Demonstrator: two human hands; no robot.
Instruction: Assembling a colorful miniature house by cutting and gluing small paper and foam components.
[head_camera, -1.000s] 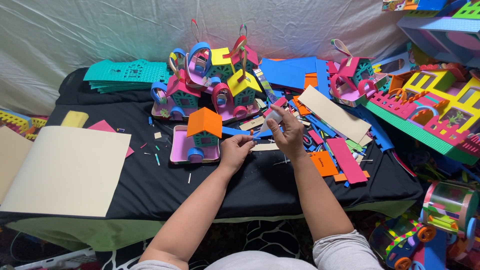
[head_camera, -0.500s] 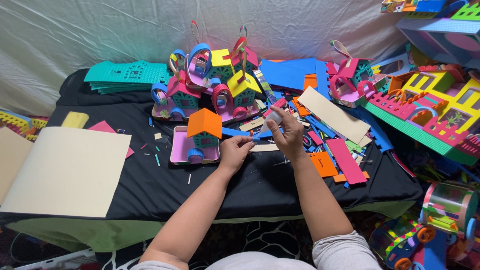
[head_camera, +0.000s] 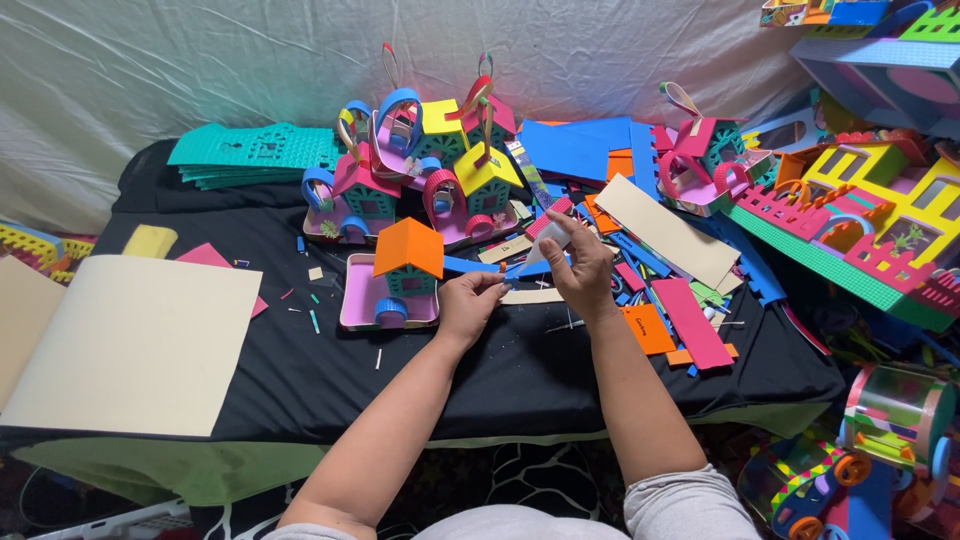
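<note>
- Head view, the hands: the left hand (head_camera: 468, 303) and the right hand (head_camera: 580, 268) sat side by side over the middle of the black-covered table (head_camera: 300, 370), near each other but not touching.
- Head view, the held piece: a blue foam strip (head_camera: 527, 267) ran between the two hands, its long axis roughly left to right with the right end slightly higher. The left end met the left fingertips and the right end passed under the right hand's fingers.
- Head view, left fingers: they were curled closed, pinching the strip's near end between thumb and forefinger.
- Head view, right fingers: they were closed around a small whitish tube-like thing (head_camera: 553, 236), its tip pointing down and left toward the strip. Whether the tip touched the strip could not be told.
- Head view, which hand was nearer: both were at the strip; the right hand was above its upper end, the left below and beside its lower end.
- Head view, surroundings: a pale foam strip (head_camera: 532, 296) lay flat just under the hands. A small house with an orange roof (head_camera: 409, 247) stood on a pink tray (head_camera: 360, 300) just left of the left hand. Loose orange, pink and blue foam pieces (head_camera: 690, 320) lay to the right, and a large cream sheet (head_camera: 130, 345) lay well apart on the left.
</note>
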